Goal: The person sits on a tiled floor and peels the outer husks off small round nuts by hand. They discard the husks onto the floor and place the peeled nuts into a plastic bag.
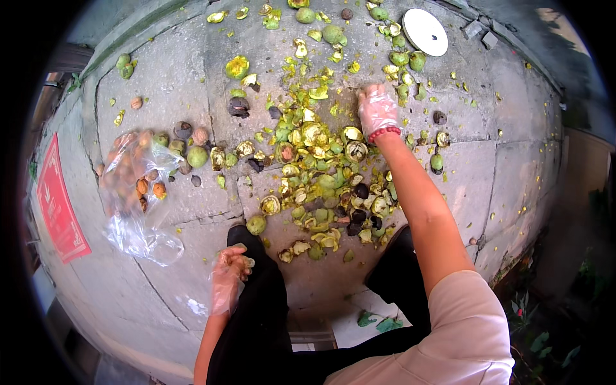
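Observation:
My right hand (378, 109), in a clear plastic glove, reaches far forward to the concrete paving. Its fingers are curled away from view, so whether anything is in its grasp is hidden. My left hand (230, 269), gloved the same way, hovers beside my left leg with its fingers partly bent; its palm side is not clear. Between my feet and my right hand spreads a heap of broken green walnut husks (327, 182). A walnut (287, 152) shows inside a split husk. One whole green-husked walnut (256, 224) lies against my left shoe.
A clear plastic bag (144, 240) with several shelled-out walnuts (159, 189) sits at the left, near a red printed sheet (61, 204). A white round lid-like disc (425, 32) lies at the far right. More green walnuts (332, 34) and husk scraps lie farther away.

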